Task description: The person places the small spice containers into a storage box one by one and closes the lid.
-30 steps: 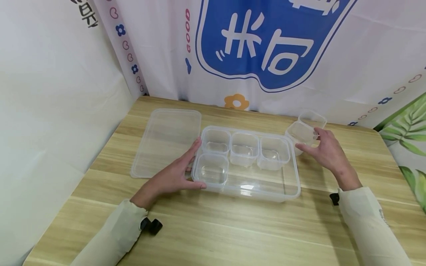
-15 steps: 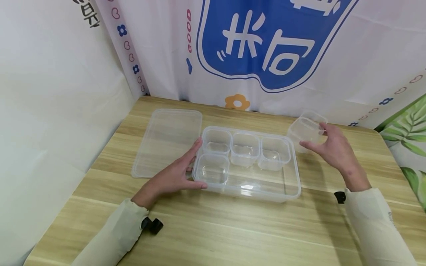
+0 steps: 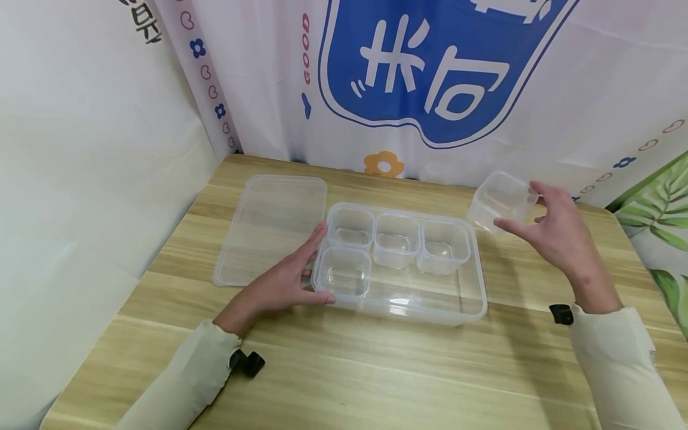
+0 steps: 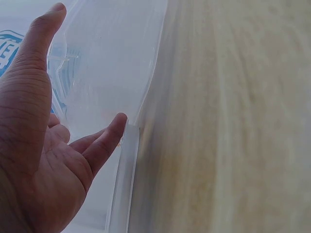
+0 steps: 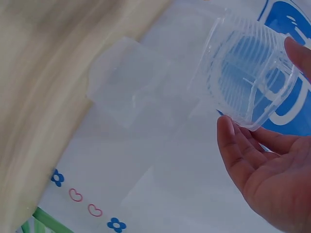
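Between thumb and fingers, my right hand (image 3: 561, 236) holds a small clear plastic container (image 3: 502, 200) by its sides, tilted above the table's back right. The right wrist view shows this container (image 5: 248, 73) with fingertips at its rim, and a second small container (image 5: 126, 80) farther off. That second one is mostly hidden in the head view. My left hand (image 3: 282, 280) lies with spread, fairly straight fingers against the left end of a large clear box (image 3: 414, 292). Inside the box, three small containers (image 3: 396, 242) line the back and another (image 3: 343, 275) stands front left.
A flat translucent lid (image 3: 274, 227) lies on the wooden table (image 3: 376, 376), left of the box and partly under my left hand in the head view. A printed curtain (image 3: 258, 77) hangs along the table's back edge. A white wall covering (image 3: 97, 179) borders the left side.
My right hand has lifted the small container and moved it back and to the right, over the second one. The left hand and the large box stay in place.
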`<state>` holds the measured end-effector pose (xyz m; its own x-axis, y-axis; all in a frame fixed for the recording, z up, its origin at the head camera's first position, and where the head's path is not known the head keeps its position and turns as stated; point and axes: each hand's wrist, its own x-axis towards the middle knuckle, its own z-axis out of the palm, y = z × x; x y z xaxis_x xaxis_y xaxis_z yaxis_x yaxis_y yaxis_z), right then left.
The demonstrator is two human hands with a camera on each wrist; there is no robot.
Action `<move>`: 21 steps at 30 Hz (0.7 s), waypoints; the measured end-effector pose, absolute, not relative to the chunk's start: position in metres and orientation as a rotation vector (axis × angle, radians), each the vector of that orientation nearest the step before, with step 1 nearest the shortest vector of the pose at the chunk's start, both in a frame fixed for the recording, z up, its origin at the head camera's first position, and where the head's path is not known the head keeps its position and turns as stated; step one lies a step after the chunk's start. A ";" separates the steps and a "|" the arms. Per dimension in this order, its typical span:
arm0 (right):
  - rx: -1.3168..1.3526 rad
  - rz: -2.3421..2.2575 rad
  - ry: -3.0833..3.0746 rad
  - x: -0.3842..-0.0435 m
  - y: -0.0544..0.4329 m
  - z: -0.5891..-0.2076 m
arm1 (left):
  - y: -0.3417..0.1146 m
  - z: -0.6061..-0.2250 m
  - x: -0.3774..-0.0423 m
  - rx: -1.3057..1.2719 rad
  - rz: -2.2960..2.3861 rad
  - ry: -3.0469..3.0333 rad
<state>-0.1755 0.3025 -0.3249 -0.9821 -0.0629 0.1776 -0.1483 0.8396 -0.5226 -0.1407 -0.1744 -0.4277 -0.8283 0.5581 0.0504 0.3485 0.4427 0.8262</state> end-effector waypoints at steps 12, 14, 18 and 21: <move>0.156 0.848 -2.867 -0.160 0.289 -0.304 | -0.175 -0.428 -0.142 0.794 1.317 2.478; 0.179 0.858 -2.862 -0.157 0.286 -0.302 | -0.175 -0.429 -0.142 0.792 1.318 2.476; 0.218 0.870 -2.863 -0.150 0.280 -0.298 | -0.175 -0.429 -0.142 0.791 1.320 2.473; 0.235 0.868 -2.882 -0.145 0.273 -0.295 | -0.175 -0.429 -0.142 0.789 1.324 2.468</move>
